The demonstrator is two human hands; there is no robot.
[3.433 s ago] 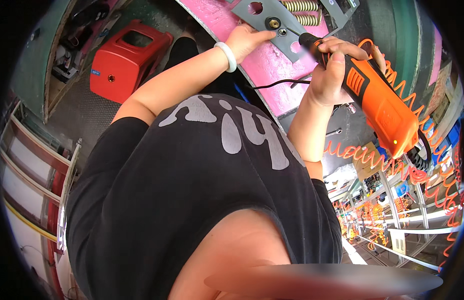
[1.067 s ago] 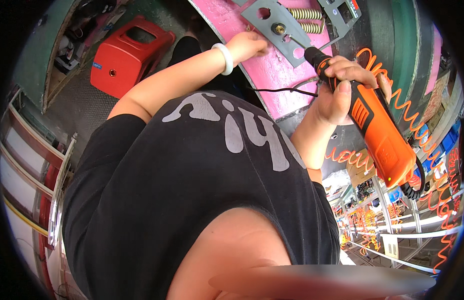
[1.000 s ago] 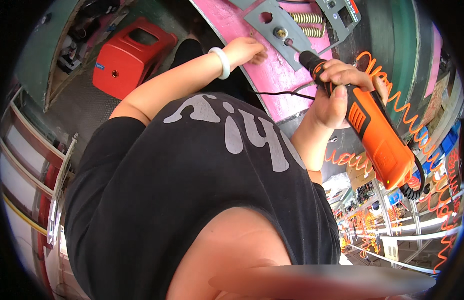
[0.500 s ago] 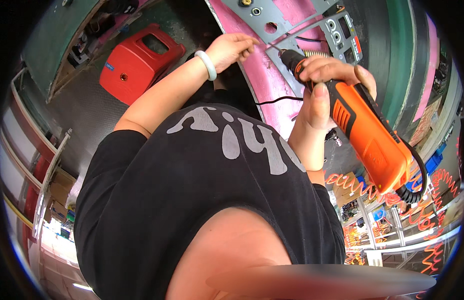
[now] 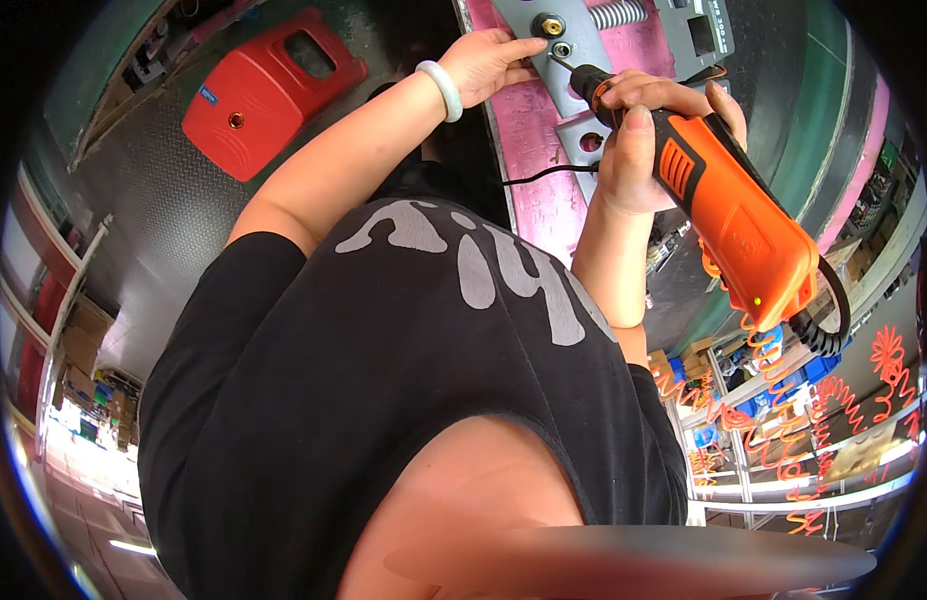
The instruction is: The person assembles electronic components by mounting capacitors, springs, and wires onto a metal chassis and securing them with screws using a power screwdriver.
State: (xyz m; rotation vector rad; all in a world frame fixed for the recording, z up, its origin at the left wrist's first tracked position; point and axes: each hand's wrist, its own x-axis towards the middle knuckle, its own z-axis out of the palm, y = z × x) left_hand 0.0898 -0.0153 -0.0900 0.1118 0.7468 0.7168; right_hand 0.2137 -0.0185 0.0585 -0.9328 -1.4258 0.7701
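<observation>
Right hand (image 5: pixel 639 150) wrapped tight around orange power screwdriver (image 5: pixel 729 215), fingers fully closed on body. Bit tip at screw (image 5: pixel 561 49) in grey metal bracket (image 5: pixel 574 40). Bracket lies on pink panel (image 5: pixel 529 140), near its top edge. Left hand (image 5: pixel 489 62) flat on panel just left of bracket, fingers extended, fingertips touching bracket edge, holding nothing. Pale bangle (image 5: pixel 441 90) on left wrist. Coil spring (image 5: pixel 616 14) on bracket, right of screw. Red case (image 5: pixel 269 90) on floor, well left of panel.
</observation>
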